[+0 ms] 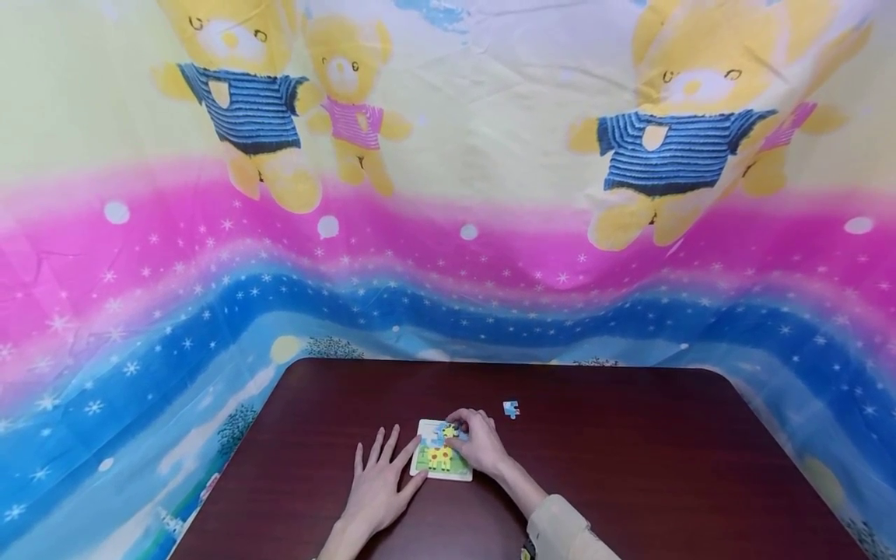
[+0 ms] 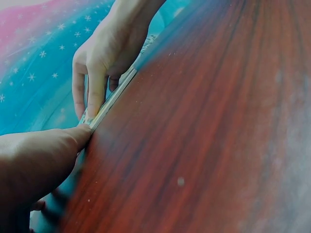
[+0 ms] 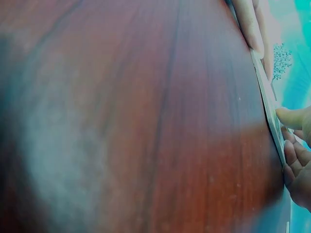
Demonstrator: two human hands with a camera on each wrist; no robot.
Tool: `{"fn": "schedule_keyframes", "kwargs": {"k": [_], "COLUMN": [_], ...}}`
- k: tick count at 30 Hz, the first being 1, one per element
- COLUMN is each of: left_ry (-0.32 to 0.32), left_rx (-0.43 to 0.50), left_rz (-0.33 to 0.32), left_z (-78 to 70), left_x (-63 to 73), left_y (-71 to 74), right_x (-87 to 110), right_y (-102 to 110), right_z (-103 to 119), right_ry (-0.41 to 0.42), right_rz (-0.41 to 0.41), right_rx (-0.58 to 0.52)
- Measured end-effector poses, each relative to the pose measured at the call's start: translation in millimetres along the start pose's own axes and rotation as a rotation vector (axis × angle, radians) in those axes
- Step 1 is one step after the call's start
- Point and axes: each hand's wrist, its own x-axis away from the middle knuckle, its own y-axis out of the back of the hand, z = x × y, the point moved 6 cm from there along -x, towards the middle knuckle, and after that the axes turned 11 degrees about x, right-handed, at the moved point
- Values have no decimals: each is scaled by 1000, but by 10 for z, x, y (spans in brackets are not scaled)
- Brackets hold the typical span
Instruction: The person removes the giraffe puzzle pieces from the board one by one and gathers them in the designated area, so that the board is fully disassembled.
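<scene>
A small jigsaw puzzle board [image 1: 439,460] with a giraffe on green grass lies flat on the table, its upper left part bare and pale. My right hand [image 1: 481,445] is over the board's upper right, with thumb and forefinger pinching a puzzle piece [image 1: 449,431] that shows the giraffe's head. Whether that piece is fully seated I cannot tell. At the board's left edge my left hand [image 1: 381,484] lies with fingers spread, thumb and forefinger touching the rim. Both wrist views see the board edge-on, as a thin strip [image 2: 109,103] beside the fingers.
A loose blue and white puzzle piece [image 1: 512,409] lies on the table to the right, beyond the right hand. The dark wooden table [image 1: 630,467] has rounded far corners. Behind it hangs a cloth [image 1: 448,264] printed with bears.
</scene>
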Motion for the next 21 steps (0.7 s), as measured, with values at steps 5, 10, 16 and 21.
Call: {"fn": "schedule_keyframes", "kwargs": {"k": [5, 10, 16, 21], "left_ry": [8, 8, 3, 0], "left_rx": [10, 9, 5, -4], "left_rz": [7, 5, -1, -6], "left_z": [-7, -6, 6, 12], "left_x": [-2, -5, -10, -3], "left_y": [-1, -1, -16, -26], "right_x": [14, 9, 15, 22], "right_y": [15, 14, -16, -21], "right_z": [-15, -1, 12, 22], "right_ry": [28, 63, 53, 48], "right_rz": [16, 24, 34, 27], "right_rx": [-13, -9, -10, 0]}}
